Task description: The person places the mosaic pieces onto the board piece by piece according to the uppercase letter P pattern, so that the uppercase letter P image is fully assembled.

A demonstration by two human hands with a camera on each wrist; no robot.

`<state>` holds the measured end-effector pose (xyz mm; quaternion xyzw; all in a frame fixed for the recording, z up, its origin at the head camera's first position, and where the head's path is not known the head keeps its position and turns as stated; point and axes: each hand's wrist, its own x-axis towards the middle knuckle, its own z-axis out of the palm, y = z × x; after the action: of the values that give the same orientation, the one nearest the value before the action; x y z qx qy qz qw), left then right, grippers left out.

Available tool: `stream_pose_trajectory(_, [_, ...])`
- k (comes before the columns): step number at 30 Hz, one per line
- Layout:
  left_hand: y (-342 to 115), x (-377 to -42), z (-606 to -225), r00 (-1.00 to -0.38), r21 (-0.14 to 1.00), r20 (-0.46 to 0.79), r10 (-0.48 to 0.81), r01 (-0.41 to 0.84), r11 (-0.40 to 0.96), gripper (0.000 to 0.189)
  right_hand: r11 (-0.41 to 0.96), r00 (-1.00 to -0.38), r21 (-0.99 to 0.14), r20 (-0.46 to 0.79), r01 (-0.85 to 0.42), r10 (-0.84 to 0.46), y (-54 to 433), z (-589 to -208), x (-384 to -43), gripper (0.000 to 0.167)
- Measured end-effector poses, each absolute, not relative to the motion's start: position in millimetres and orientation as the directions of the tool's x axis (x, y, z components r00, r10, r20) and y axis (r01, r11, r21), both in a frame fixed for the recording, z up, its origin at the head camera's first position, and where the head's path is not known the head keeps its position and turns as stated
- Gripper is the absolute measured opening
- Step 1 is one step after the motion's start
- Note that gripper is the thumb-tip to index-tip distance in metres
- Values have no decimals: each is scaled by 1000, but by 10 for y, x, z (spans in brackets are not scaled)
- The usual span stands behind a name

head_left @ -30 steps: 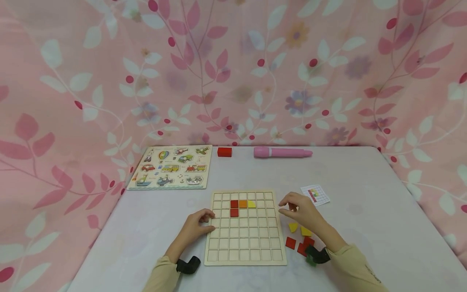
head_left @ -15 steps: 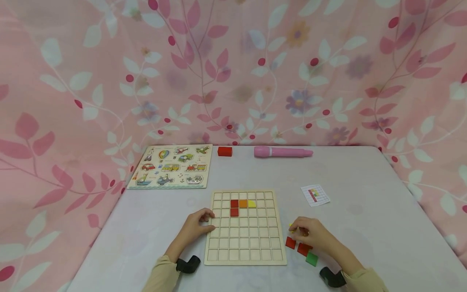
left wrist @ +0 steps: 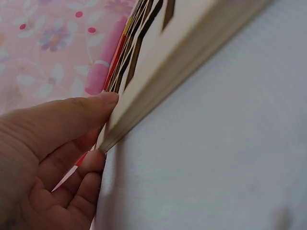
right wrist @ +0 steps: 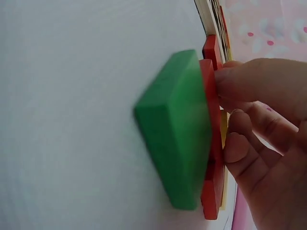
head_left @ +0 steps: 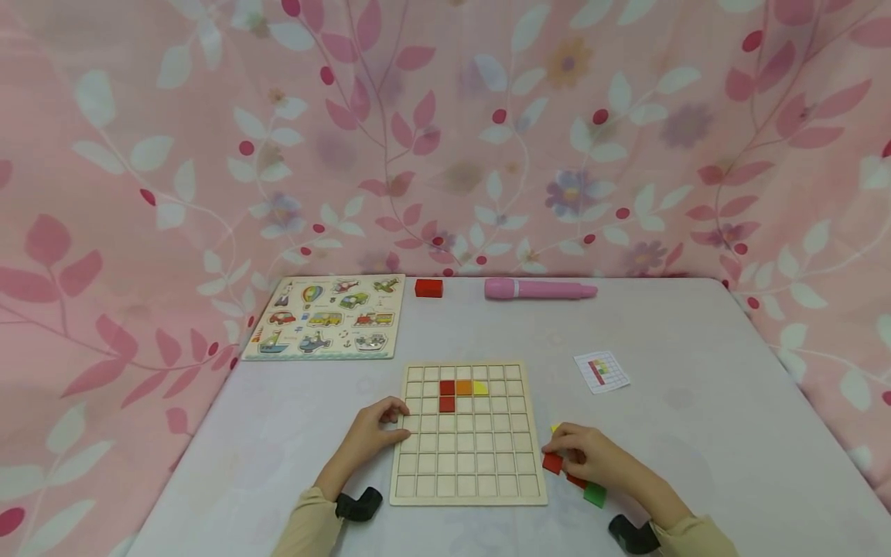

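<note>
A pale wooden grid board [head_left: 466, 464] lies mid-table, with two red square tiles, an orange tile [head_left: 463, 387] and a yellow quarter-round tile [head_left: 479, 388] set in its cells. My left hand [head_left: 379, 428] holds the board's left edge, thumb and curled fingers against it. Beside the board's right edge, my right hand [head_left: 592, 455] pinches a loose red square tile [head_left: 552, 463] between thumb and fingers. Under and around that hand lie another red tile [head_left: 576, 480], a green tile [right wrist: 177, 129] and a yellow piece [head_left: 554, 428], partly hidden.
A small printed pattern card [head_left: 602, 372] lies right of the board. Along the back are a vehicle picture puzzle [head_left: 323, 319], a red block [head_left: 428, 288] and a pink pen-like stick [head_left: 540, 289]. A pink floral cloth [head_left: 445, 139] hangs behind the table.
My right hand has come down from the board's upper right to the loose tiles and taken the red square tile, shifting it slightly. The left hand stays put.
</note>
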<state>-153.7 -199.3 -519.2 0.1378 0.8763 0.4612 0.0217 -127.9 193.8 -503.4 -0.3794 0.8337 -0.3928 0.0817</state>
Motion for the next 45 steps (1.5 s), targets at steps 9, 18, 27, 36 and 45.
stream_pose_trajectory(9, [-1991,-1532,-5184,-959,813,96,265,229,536,29,467,-721,-698,102,-543,-686,1921,-4993,-1281,21])
stream_pose_trajectory(18, [-1992,-1533,-5198,-961,810,91,263,225,542,29,488,-749,-677,144,-552,-647,1886,-5014,-1296,21])
stream_pose_trajectory(27, [-1988,-1533,-5200,-961,811,88,262,221,541,28,499,-784,-730,80,-466,-616,1792,-4951,-1330,22])
stream_pose_trajectory(36, [-1990,-1542,-5188,-961,814,88,262,221,537,28,489,-781,-698,162,-522,-602,1563,-4804,-1517,21])
stream_pose_trajectory(45, [-1991,-1544,-5196,-962,808,90,260,223,546,29,490,-812,-702,219,-516,-541,1230,-4761,-1671,21])
